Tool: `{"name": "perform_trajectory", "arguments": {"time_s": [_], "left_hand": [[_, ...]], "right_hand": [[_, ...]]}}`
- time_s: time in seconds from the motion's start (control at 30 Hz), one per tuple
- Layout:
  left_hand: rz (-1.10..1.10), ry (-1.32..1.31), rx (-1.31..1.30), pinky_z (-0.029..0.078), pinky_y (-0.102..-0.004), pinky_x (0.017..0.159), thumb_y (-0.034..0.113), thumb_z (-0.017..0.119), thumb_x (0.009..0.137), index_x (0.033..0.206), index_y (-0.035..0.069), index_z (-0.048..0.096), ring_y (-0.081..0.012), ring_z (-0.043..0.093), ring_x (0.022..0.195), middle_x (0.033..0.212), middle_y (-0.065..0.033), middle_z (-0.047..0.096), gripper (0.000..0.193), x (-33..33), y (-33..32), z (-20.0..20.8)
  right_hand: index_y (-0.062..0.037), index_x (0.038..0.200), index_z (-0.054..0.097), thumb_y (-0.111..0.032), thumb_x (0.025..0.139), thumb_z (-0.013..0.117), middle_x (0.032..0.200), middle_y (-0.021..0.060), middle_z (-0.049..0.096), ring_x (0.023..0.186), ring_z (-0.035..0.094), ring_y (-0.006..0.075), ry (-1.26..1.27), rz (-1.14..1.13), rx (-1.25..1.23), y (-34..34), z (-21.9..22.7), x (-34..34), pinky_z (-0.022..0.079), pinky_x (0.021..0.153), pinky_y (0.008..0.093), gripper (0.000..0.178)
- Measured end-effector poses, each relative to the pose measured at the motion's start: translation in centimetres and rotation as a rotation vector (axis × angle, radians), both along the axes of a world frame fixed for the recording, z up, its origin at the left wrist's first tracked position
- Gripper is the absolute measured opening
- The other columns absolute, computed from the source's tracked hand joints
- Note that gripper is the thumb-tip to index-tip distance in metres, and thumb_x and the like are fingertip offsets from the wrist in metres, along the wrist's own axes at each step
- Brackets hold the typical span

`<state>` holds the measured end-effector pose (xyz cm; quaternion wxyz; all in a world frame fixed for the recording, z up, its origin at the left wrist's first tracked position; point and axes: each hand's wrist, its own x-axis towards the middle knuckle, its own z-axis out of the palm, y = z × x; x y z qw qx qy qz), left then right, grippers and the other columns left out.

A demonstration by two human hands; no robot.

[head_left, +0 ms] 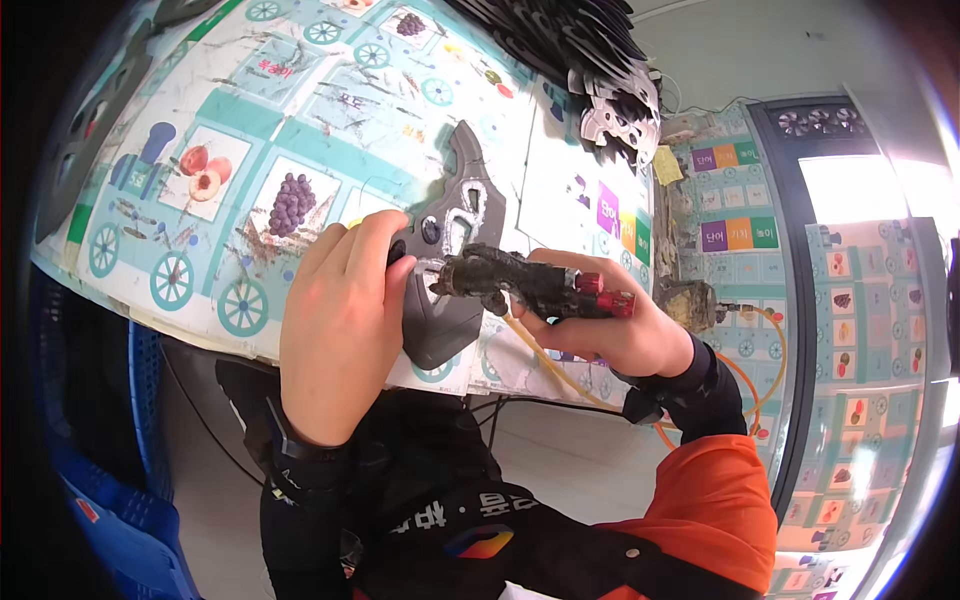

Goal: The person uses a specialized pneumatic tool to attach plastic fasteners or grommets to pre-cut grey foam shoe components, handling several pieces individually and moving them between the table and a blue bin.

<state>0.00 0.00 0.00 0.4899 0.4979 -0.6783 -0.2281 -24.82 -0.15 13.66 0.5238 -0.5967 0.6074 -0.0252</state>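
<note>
Far left: blue crate (148, 400), below the near edge of the table (330, 75). Table covering printed with fruit and wheels, smeared with dark streaks.

Left of centre: left hand (340, 310), back upward, thumb and fingers pinching the left edge of a dark grey plate (440, 335). Grip closed on that edge.

Centre: the plate lies over the near part of the table, right of the left hand; cannot tell whether it rests there or is held clear. Curved, narrow at the far end, broad at the near one, with cutouts rimmed in whitish lines. Looks stiff, probably light enough for one hand; thin far tip perhaps weaker. Whitish lines may be wet and slippery or smear under a finger. Best hold, I judge: plain outer edge or broad near end, off the cutouts.

Right of centre: spray gun (520, 280), dark and crusted, red knobs (590, 283) at its right end, nozzle leftward at the plate; contact unclear. Right hand (640, 335) wrapped round its body, grasping firmly. Likely heavier than the plate, rigid; yellow hose (560, 368) below may tug. Hold by the body, clear of nozzle and knobs.

Far right of the plate: heap of black parts (550, 35).
</note>
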Motion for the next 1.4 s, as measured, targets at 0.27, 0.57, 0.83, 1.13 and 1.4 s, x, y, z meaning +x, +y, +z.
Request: {"name": "perform_trajectory", "arguments": {"time_s": [0.27,0.57,0.83,1.13,1.4], "left_hand": [[-0.005,-0.022,-0.001,0.053,-0.0479,0.086,0.001,0.074,0.094,0.125,0.0,0.062,-0.0386,0.066,0.097,0.105,-0.0171,0.07,0.033,-0.2,0.3,0.1],[0.009,-0.018,-0.007,0.053,-0.0475,0.085,0.003,0.073,0.096,0.124,0.001,0.063,-0.0377,0.067,0.096,0.104,-0.0171,0.07,0.03,-1.0,-0.5,0.0],[-0.054,0.156,0.089,0.055,-0.0475,0.088,0.013,0.073,0.102,0.129,0.006,0.064,-0.041,0.069,0.103,0.111,-0.0177,0.072,0.03,1.4,0.8,1.4],[-0.137,0.468,0.17,0.051,-0.0258,0.073,0.006,0.072,0.105,0.138,0.007,0.065,-0.0077,0.065,0.08,0.109,-0.0061,0.076,0.034,1.6,1.3,-0.3],[0.175,0.768,0.119,0.052,-0.0245,0.074,0.012,0.072,0.107,0.143,0.007,0.065,-0.0058,0.063,0.087,0.11,0.0004,0.071,0.037,4.9,4.3,1.9]], "right_hand": [[0.0036,0.145,0.061,0.011,0.091,0.08,0.111,0.0081,0.074,0.099,0.068,0.0099,-0.155,0.054,-0.166,1.4,-0.3,-0.3,0.056,0.088,0.0272,0.058],[0.0042,0.135,0.065,0.004,0.092,0.07,0.101,0.0047,0.072,0.088,0.063,0.0113,-0.115,0.151,-0.218,1.8,0.7,-0.4,0.053,0.082,0.0282,0.043],[0.0005,0.145,0.055,0.009,0.088,0.068,0.102,0.0111,0.072,0.079,0.066,0.0158,0.073,0.098,-0.493,2.5,0.0,-5.4,0.055,0.071,0.0349,0.059],[0.0009,0.137,0.055,0.013,0.082,0.061,0.124,0.0256,0.061,0.116,0.062,0.0478,0.375,-0.022,-0.894,1.9,-8.7,-10.7,0.051,0.101,0.0508,0.057],[0.0008,0.139,0.058,0.013,0.078,0.057,0.144,0.0222,0.056,0.143,0.05,0.0445,0.26,-0.195,-1.2,8.8,-10.8,-8.1,0.036,0.123,0.0505,0.062]]}}
